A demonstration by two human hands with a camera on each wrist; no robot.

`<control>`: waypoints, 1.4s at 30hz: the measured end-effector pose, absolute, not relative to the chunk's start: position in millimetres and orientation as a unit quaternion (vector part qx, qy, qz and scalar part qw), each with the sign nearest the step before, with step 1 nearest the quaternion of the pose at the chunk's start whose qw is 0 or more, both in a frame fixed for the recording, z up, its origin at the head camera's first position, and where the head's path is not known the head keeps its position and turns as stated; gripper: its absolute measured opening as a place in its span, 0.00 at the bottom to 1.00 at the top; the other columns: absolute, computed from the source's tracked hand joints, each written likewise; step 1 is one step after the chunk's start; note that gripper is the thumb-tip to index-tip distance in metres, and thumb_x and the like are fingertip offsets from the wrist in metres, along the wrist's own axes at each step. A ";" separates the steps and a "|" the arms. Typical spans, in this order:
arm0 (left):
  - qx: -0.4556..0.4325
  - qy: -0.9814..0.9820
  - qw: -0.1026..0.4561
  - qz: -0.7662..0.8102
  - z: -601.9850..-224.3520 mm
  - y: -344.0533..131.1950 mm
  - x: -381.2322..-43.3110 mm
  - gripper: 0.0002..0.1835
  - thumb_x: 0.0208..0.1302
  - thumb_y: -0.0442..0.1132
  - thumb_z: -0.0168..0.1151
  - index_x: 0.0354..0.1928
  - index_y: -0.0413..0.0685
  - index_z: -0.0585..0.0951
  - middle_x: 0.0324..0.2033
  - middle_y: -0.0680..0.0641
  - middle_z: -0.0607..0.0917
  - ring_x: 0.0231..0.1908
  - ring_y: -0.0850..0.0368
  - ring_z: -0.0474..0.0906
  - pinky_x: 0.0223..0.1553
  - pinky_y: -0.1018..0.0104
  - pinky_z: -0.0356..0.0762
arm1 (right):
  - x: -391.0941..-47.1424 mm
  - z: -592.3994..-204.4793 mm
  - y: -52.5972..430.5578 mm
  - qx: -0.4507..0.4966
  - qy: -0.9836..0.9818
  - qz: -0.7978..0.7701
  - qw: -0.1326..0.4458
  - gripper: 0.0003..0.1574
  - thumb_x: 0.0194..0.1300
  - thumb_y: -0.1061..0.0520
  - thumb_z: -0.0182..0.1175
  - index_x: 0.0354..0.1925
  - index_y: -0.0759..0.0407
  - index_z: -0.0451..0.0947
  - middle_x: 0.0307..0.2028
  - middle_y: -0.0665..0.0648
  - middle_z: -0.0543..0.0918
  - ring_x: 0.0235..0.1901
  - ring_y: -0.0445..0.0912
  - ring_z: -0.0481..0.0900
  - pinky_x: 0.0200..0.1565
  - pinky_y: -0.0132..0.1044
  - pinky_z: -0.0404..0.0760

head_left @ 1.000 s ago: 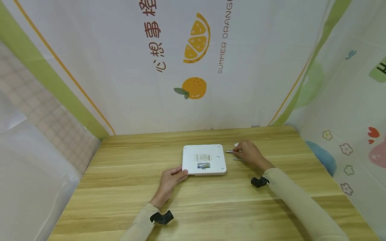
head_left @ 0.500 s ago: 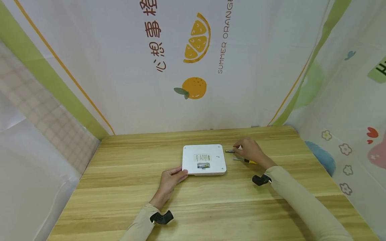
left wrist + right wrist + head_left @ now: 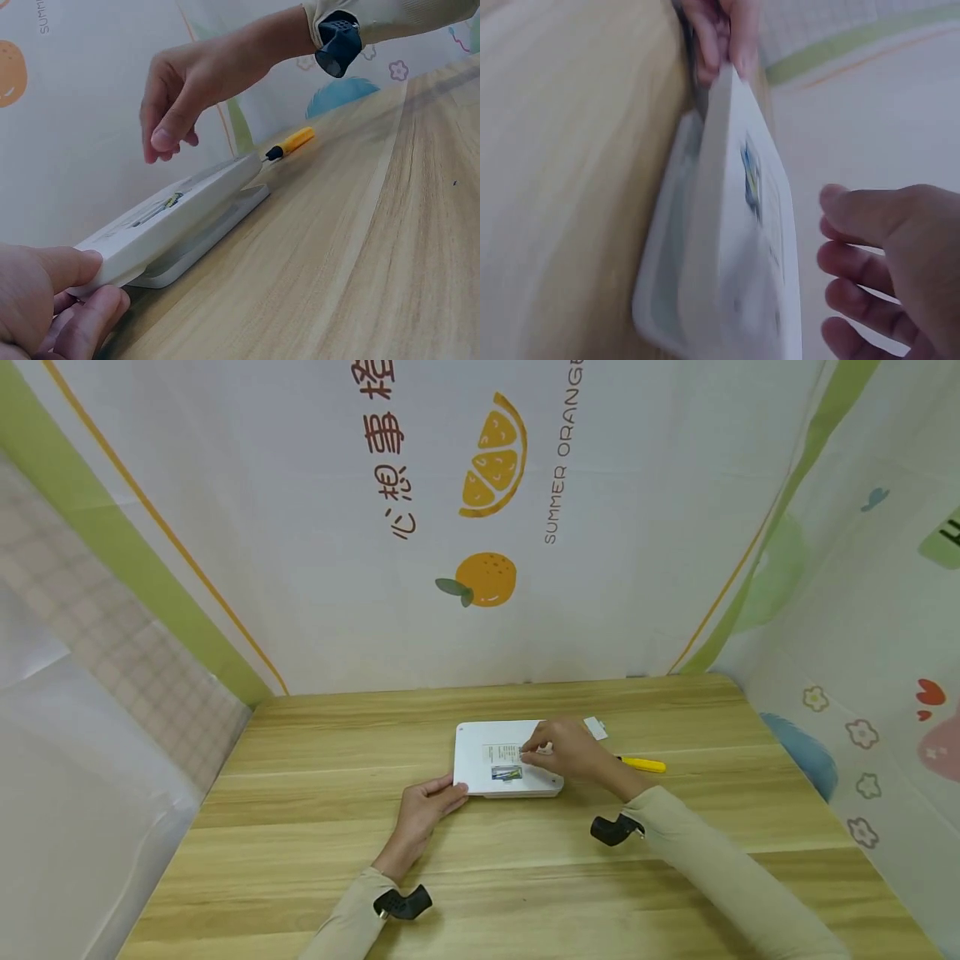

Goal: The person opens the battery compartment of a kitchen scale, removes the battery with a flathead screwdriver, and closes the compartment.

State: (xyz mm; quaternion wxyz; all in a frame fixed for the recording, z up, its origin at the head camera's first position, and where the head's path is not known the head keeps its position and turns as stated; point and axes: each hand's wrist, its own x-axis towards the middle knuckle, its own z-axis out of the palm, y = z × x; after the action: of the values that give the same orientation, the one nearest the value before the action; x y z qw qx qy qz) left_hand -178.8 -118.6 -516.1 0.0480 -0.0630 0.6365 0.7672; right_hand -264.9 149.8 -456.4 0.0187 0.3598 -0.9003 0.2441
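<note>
A white kitchen scale [image 3: 468,739] lies upside down on the wooden table, its thinner plate [image 3: 161,277] beneath the body. In its underside is an uncovered battery compartment [image 3: 506,772] with a slim coloured battery [image 3: 172,200] inside. My left hand [image 3: 423,810] grips the scale's near left corner, thumb on top and fingers below. Above the underside is my right hand [image 3: 566,747], thumb and forefinger brought together just past the compartment. A small dark tip shows at those fingertips in the head view, apparently a battery; the fingers hide most of it.
A small white battery cover [image 3: 595,727] lies at the back right of the scale. Close by is a screwdriver [image 3: 643,765] with a yellow handle, partly behind my right wrist. A printed curtain [image 3: 337,610] hangs along the table's back edge.
My right hand has moved left from the battery on the table to over the scale, uncovering the white cover and the screwdriver handle. The left hand keeps its grip.
</note>
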 end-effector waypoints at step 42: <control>-0.067 0.636 0.050 0.767 -514.6 -117.9 -178.1 0.21 0.68 0.24 0.64 0.60 0.19 0.75 0.55 0.23 0.80 0.49 0.46 0.86 0.53 0.63 0.88 | -268.8 -460.0 127.9 0.453 -0.864 0.217 0.030 0.04 0.63 0.55 0.73 0.36 0.53 0.92 0.34 0.47 0.85 0.37 0.39 0.78 0.37 0.30 0.83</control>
State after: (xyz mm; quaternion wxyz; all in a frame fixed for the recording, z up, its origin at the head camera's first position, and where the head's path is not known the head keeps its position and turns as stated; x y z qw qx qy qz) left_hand -178.1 -117.9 -514.6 0.0495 -0.0671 0.6357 0.7674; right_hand -268.8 127.9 -460.0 0.0298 0.4530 -0.8641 0.2172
